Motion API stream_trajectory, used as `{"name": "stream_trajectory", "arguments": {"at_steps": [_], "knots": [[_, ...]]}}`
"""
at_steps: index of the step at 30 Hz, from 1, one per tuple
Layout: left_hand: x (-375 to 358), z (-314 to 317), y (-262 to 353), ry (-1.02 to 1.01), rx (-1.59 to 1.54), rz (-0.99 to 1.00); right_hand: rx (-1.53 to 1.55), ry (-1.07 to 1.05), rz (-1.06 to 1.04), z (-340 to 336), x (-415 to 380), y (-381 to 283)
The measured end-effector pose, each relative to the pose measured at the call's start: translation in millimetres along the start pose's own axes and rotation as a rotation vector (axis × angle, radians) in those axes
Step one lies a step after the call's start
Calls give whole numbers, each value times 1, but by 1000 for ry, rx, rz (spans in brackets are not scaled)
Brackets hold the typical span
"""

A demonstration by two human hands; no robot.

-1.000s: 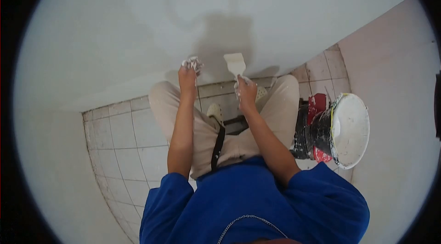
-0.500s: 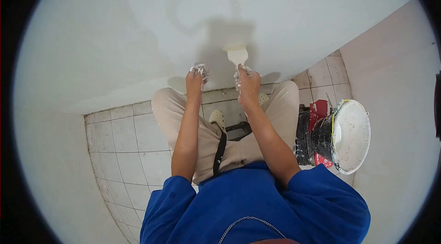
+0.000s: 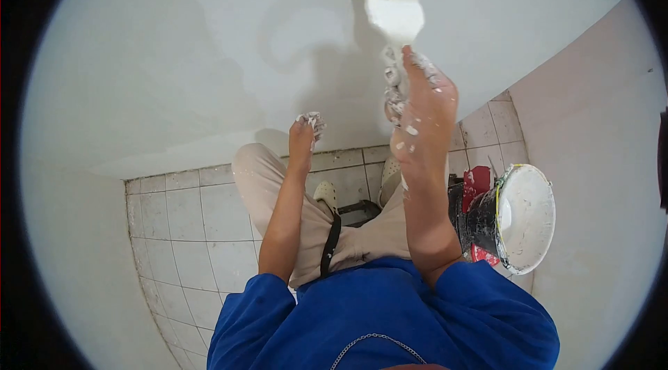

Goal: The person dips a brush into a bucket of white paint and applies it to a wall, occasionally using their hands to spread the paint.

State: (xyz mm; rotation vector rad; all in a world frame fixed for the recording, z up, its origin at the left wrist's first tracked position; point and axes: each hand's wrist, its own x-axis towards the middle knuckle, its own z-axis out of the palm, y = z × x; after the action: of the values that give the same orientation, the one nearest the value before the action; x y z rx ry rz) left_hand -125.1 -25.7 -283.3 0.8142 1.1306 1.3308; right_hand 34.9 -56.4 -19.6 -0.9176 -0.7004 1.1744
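Observation:
My right hand (image 3: pixel 421 95), spotted with white paint, grips the handle of a wide paintbrush (image 3: pixel 395 16). The brush has a white body and pale bristles that point up along the white wall (image 3: pixel 480 15). Whether the bristle tips touch the wall cannot be told. Lower and to the left, my left hand (image 3: pixel 306 137) is closed above my knee, its fingers thick with white paint. Anything inside those curled fingers is hidden. Darker grey patches and shadows show on the wall between and above the hands.
To my right, a black paint bucket (image 3: pixel 549 220) with a white-coated inside leans open toward me, red pieces beside it. Grey floor tiles (image 3: pixel 188 210) meet the wall's foot. Side walls close in left and right. My legs are bent in front of the wall.
My right hand has risen with the paintbrush, up and to the right, and appears larger and closer to the camera. My left hand is nearly in the same place, still closed.

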Motion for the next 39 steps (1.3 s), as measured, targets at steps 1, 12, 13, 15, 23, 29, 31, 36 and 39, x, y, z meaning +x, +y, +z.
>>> {"name": "stream_trajectory", "arguments": {"at_steps": [1,12,13,15,23,29,31,36,39], "knots": [[0,0,0,-9,-10,16,8,-2,-21,5,0,-9],[0,6,8,77,-50,-37,-565,90,-397,-11,40,97],[0,4,5,76,-57,-43,-558,97,-359,-20,34,118],[-3,8,9,88,-54,-58,-624,138,-333,-51,27,176],[-6,3,10,48,20,-48,-505,200,377,-119,14,235],[1,0,3,33,17,-55,-124,57,263,-73,29,119],[0,2,3,23,16,-62,-88,25,199,-51,26,75],[-6,10,8,12,-18,-43,-6,-65,-43,1,24,-14],[-3,12,8,43,-12,-29,2,-55,-161,23,20,-50]]}}
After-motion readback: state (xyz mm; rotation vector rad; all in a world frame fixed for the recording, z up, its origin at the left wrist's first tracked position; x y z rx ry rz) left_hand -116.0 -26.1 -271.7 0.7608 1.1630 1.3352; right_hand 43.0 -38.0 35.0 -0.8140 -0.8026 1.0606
